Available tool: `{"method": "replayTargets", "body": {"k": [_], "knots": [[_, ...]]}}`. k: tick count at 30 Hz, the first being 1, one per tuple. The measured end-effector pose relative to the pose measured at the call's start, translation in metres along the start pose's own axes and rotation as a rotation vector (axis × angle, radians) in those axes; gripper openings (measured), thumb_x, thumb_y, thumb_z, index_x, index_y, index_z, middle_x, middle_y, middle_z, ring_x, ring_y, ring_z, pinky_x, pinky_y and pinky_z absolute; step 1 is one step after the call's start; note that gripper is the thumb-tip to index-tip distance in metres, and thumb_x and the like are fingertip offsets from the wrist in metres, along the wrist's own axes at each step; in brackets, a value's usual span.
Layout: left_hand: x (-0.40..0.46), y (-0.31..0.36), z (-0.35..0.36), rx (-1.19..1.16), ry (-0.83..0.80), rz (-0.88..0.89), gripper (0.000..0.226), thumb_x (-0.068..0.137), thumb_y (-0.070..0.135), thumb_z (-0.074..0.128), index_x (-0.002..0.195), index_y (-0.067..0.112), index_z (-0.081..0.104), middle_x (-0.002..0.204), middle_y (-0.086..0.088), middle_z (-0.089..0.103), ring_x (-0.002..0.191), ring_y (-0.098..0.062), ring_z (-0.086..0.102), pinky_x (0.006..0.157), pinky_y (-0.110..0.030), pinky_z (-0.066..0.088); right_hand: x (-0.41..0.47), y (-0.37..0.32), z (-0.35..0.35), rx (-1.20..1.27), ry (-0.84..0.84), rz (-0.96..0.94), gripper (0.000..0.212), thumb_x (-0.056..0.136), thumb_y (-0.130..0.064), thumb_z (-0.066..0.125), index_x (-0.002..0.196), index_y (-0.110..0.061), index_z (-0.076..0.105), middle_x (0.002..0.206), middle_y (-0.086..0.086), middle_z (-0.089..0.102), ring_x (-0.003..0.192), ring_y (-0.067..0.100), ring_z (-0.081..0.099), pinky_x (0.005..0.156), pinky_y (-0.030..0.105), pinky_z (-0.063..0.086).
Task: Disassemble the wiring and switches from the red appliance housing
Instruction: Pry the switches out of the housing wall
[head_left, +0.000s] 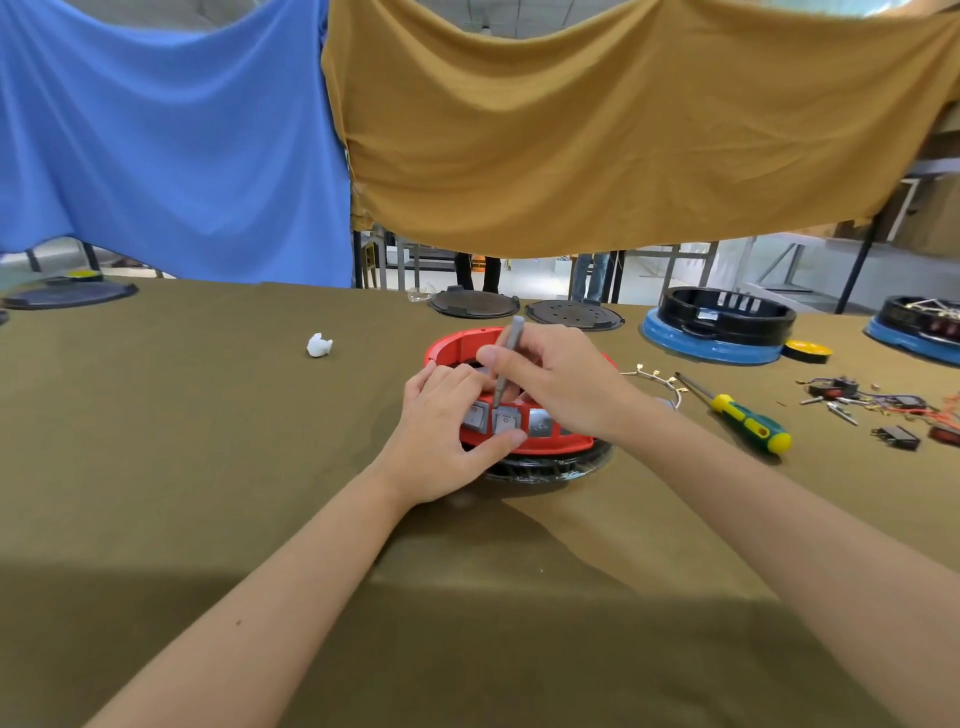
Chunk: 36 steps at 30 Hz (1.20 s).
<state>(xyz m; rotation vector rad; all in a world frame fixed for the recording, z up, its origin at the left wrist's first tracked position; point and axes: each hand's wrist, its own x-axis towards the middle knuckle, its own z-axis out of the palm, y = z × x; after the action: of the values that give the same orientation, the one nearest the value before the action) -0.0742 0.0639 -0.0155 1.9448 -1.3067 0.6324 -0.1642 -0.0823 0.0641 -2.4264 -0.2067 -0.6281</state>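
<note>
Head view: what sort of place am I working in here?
Probably a workshop teardown bench: a cloth-covered table carrying opened blue-based appliance housings, loose removed switches and wires, and a green-and-yellow screwdriver.

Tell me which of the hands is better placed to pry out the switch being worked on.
The right hand: it grips the thin grey tool, whose tip sits at the top edge of the switch. The left hand grips the red housing, steadying it.

Housing (519, 441) at centre of worktop (208, 467), both hands on it. Screwdriver (743, 418) to its right; loose switches and wires (883, 410) further right. Two lids (524, 309) behind. Paper wad (319, 345) to the left.
</note>
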Motion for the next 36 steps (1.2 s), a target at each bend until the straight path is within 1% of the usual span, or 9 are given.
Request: {"method": "replayTargets", "body": {"k": [4,10,16,20,23,28,32,34,36], "knots": [[0.002,-0.003,-0.001,-0.052,0.036,-0.034,0.049,0.08,0.069,0.057,0.111,0.03,0.055,0.11,0.015,0.049,0.106,-0.004,0.038,0.101,-0.033,0.035,0.007,-0.004,-0.001,-0.152,-0.044,-0.01,0.037,0.101,-0.044,0.05,0.085,-0.015,0.065,0.072,-0.003,0.067,0.059,0.006,0.057,0.056,0.021,0.045],[0.002,-0.004,0.0,-0.015,0.03,-0.017,0.037,0.081,0.072,0.058,0.102,0.044,0.047,0.097,0.019,0.053,0.096,-0.006,0.045,0.096,-0.042,0.042,0.027,-0.01,0.0,-0.192,-0.172,0.08,0.041,0.102,-0.041,0.052,0.074,-0.012,0.061,0.056,-0.006,0.063,0.042,-0.002,0.053,0.042,0.01,0.037],[0.003,-0.002,-0.001,-0.035,0.034,-0.016,0.041,0.079,0.08,0.052,0.105,0.048,0.047,0.098,0.034,0.045,0.096,-0.001,0.043,0.094,-0.038,0.041,0.036,-0.015,0.003,-0.285,-0.236,0.09,0.042,0.102,-0.039,0.05,0.068,-0.016,0.059,0.056,-0.004,0.064,0.042,0.001,0.053,0.046,0.014,0.038],[0.003,-0.004,0.0,-0.042,0.015,-0.042,0.046,0.077,0.081,0.053,0.106,0.046,0.05,0.104,0.023,0.054,0.099,-0.001,0.045,0.097,-0.037,0.042,0.042,-0.018,0.002,-0.297,-0.284,0.115,0.046,0.102,-0.037,0.049,0.064,-0.014,0.059,0.054,-0.003,0.061,0.044,0.007,0.051,0.052,0.024,0.043],[0.003,-0.006,0.001,-0.036,0.013,-0.035,0.047,0.077,0.079,0.054,0.104,0.041,0.052,0.102,0.019,0.055,0.098,-0.003,0.046,0.095,-0.036,0.042,0.035,-0.017,0.0,-0.264,-0.239,0.097,0.047,0.103,-0.042,0.049,0.071,-0.01,0.062,0.055,-0.004,0.062,0.041,0.002,0.052,0.044,0.014,0.042],[0.003,-0.007,0.002,0.008,0.016,-0.054,0.061,0.075,0.081,0.052,0.103,0.027,0.059,0.098,0.015,0.053,0.097,-0.004,0.043,0.095,-0.033,0.039,0.02,-0.01,-0.009,-0.203,-0.13,0.042,0.044,0.101,-0.045,0.052,0.077,-0.01,0.066,0.062,-0.001,0.068,0.05,0.007,0.057,0.049,0.022,0.046],[0.002,-0.007,0.002,-0.01,0.005,-0.044,0.058,0.078,0.081,0.05,0.11,0.034,0.059,0.11,0.025,0.051,0.102,0.0,0.041,0.098,-0.035,0.038,0.02,-0.012,-0.004,-0.234,-0.198,-0.003,0.037,0.1,-0.042,0.053,0.075,-0.016,0.06,0.061,-0.004,0.068,0.044,-0.003,0.055,0.044,0.009,0.038],[0.003,-0.005,0.002,-0.015,0.025,-0.023,0.048,0.079,0.081,0.049,0.106,0.041,0.053,0.103,0.031,0.047,0.099,0.002,0.04,0.094,-0.034,0.038,0.024,-0.012,-0.005,-0.224,-0.21,0.035,0.038,0.101,-0.041,0.053,0.072,-0.017,0.059,0.058,-0.004,0.068,0.043,-0.001,0.056,0.042,0.009,0.038],[0.003,-0.005,0.001,-0.006,0.034,-0.023,0.045,0.078,0.081,0.051,0.102,0.042,0.048,0.096,0.026,0.048,0.094,0.0,0.04,0.091,-0.034,0.039,0.03,-0.01,-0.006,-0.193,-0.222,0.104,0.042,0.101,-0.04,0.054,0.068,-0.015,0.06,0.054,-0.003,0.067,0.041,0.002,0.055,0.041,0.011,0.039]]}}
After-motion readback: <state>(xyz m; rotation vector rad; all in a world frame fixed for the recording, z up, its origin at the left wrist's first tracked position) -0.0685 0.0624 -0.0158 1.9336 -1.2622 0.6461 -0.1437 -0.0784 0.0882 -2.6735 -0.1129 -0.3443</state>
